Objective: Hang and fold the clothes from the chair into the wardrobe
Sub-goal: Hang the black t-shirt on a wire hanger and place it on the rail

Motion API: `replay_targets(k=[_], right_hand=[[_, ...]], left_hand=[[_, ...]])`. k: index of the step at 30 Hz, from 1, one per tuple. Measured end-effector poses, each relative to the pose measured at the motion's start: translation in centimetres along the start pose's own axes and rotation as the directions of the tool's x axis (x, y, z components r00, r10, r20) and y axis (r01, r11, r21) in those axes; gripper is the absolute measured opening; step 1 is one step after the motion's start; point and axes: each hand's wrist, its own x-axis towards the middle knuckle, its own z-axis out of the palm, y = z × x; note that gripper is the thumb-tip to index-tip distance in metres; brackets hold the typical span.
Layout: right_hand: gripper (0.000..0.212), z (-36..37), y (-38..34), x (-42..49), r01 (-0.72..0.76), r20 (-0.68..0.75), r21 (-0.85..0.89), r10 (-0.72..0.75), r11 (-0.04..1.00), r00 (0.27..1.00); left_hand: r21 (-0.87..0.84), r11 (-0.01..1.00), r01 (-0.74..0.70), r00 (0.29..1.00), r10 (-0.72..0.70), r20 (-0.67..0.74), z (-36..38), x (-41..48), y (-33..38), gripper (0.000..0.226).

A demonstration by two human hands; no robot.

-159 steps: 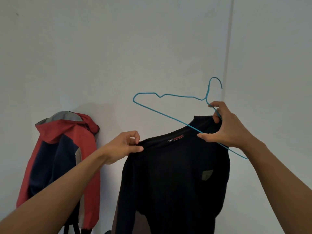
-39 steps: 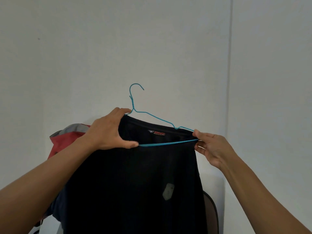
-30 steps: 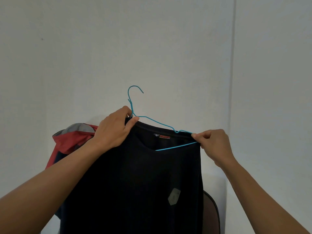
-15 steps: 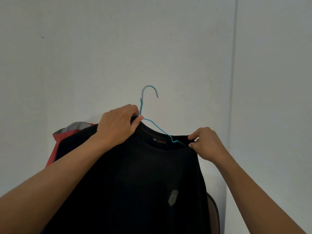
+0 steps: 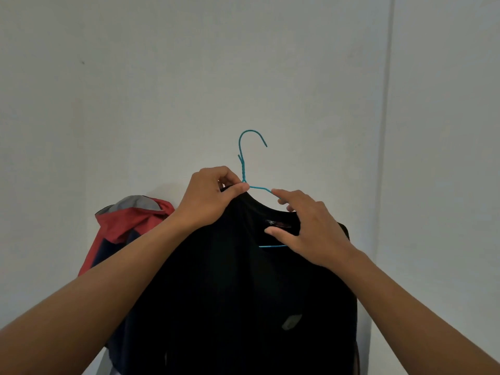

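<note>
Moved inward from the shoulder, the right hand (image 5: 311,231) now pinches the collar of the black shirt (image 5: 238,293), while the left hand (image 5: 211,198) pinches the blue wire hanger (image 5: 243,169) at its neck, holding both before the wall (image 5: 135,77).

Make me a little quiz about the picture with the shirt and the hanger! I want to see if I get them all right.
1. True or false: the hook of the blue hanger is already hooked over a rail.
2. Which hand pinches the hanger just under its hook? A) left hand B) right hand C) neither
3. Fill in the gap: behind the black shirt, on the left, there is a ___ and navy jacket with a grey hood.

Key
1. False: the hook is free in the air, in front of the wall.
2. A: the right hand holds the shirt's collar instead.
3. red
</note>
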Motion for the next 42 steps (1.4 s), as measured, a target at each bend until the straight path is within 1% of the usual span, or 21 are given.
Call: replay_targets(k=[2,5,6,7,10,12,13,15,17,20,23,24,25,27,28,30,31,33,34,39,42], right_hand=[[0.055,0.7,-0.2,0.7,0.061,-0.087,-0.131,-0.073,0.989,0.994],[0.025,0.5,-0.4,2.0,0.044,-0.284,-0.201,-0.101,0.979,0.954],[0.018,0.2,-0.2,2.4,0.007,-0.303,-0.244,-0.083,0.970,0.949],[0.014,-0.2,0.1,2.7,-0.040,-0.292,-0.285,-0.047,0.958,0.955],[0.015,-1.4,1.3,2.5,-0.171,-0.205,-0.325,0.107,0.930,0.973],[0.016,-1.9,2.2,2.2,-0.233,-0.180,-0.292,0.186,0.928,0.966],[0.017,-2.0,2.5,2.1,-0.252,-0.166,-0.265,0.214,0.931,0.963],[0.016,-1.9,2.7,2.1,-0.288,-0.138,-0.220,0.263,0.932,0.955],[0.018,-1.7,2.7,2.2,-0.307,-0.148,-0.179,0.283,0.934,0.948],[0.019,-1.7,2.7,2.3,-0.297,-0.155,-0.109,0.279,0.949,0.948],[0.016,-2.3,2.5,2.5,-0.294,-0.179,0.060,0.300,0.954,0.937],[0.016,-2.6,2.5,2.6,-0.291,-0.191,0.092,0.304,0.952,0.933],[0.015,-2.9,2.6,2.8,-0.289,-0.206,0.112,0.306,0.951,0.929],[0.014,-3.3,3.1,3.1,-0.286,-0.237,0.120,0.307,0.951,0.922],[0.014,-3.5,3.3,3.2,-0.289,-0.247,0.117,0.310,0.950,0.918],[0.013,-3.8,3.7,3.3,-0.297,-0.255,0.122,0.320,0.947,0.913],[0.013,-4.0,3.7,3.4,-0.299,-0.255,0.125,0.322,0.946,0.912],[0.013,-4.1,3.7,3.5,-0.305,-0.255,0.133,0.330,0.943,0.909],[0.014,-4.2,3.6,3.6,-0.306,-0.258,0.138,0.333,0.942,0.907],[0.014,-5.2,3.0,3.8,-0.329,-0.258,0.184,0.368,0.926,0.893],[0.015,-5.7,3.2,3.5,-0.357,-0.252,0.230,0.410,0.905,0.877]], left_hand=[[-0.054,0.998,0.021,1.000,-0.020,0.019,0.4,0.2,0.5,0.010],[-0.075,0.997,0.031,0.998,-0.027,0.055,0.8,0.4,0.8,0.010],[-0.066,0.997,0.039,0.998,-0.035,0.061,0.8,0.5,0.8,0.011],[-0.062,0.997,0.054,0.997,-0.051,0.058,0.6,0.5,0.6,0.012],[-0.015,0.995,0.104,0.995,-0.104,0.006,-0.4,0.8,-0.5,0.014],[0.041,0.992,0.119,0.993,-0.118,-0.024,-1.2,0.8,-1.2,0.014],[0.060,0.991,0.116,0.993,-0.116,-0.008,-1.4,0.8,-1.5,0.014],[0.080,0.993,0.086,0.992,-0.092,0.086,-1.4,0.6,-1.6,0.013],[0.097,0.995,0.019,0.988,-0.034,0.152,-0.8,0.5,-1.6,0.013],[0.057,0.997,-0.050,0.984,0.039,0.173,0.2,0.2,-1.6,0.016],[-0.020,0.999,-0.048,0.987,0.051,0.155,0.6,-0.4,-1.5,0.012],[-0.041,0.998,-0.037,0.987,0.043,0.158,0.6,-0.5,-1.6,0.015],[-0.038,0.999,-0.033,0.982,0.039,0.185,0.5,-0.6,-1.8,0.022],[0.003,0.999,-0.051,0.964,0.049,0.260,0.5,-0.9,-2.4,0.038],[0.017,0.998,-0.064,0.960,0.056,0.276,0.5,-1.0,-2.7,0.044],[0.057,0.993,-0.100,0.959,0.081,0.272,0.5,-1.6,-3.1,0.059],[0.111,0.983,-0.146,0.956,0.112,0.273,0.6,-1.8,-3.1,0.070],[0.261,0.927,-0.268,0.941,0.193,0.279,1.0,-2.1,-3.2,0.089],[0.321,0.893,-0.316,0.934,0.233,0.270,1.3,-2.2,-3.2,0.094],[0.488,0.767,-0.416,0.902,0.415,0.116,2.2,-1.9,-2.9,0.092],[0.505,0.738,-0.448,0.875,0.479,0.075,2.7,-1.5,-2.8,0.090]])
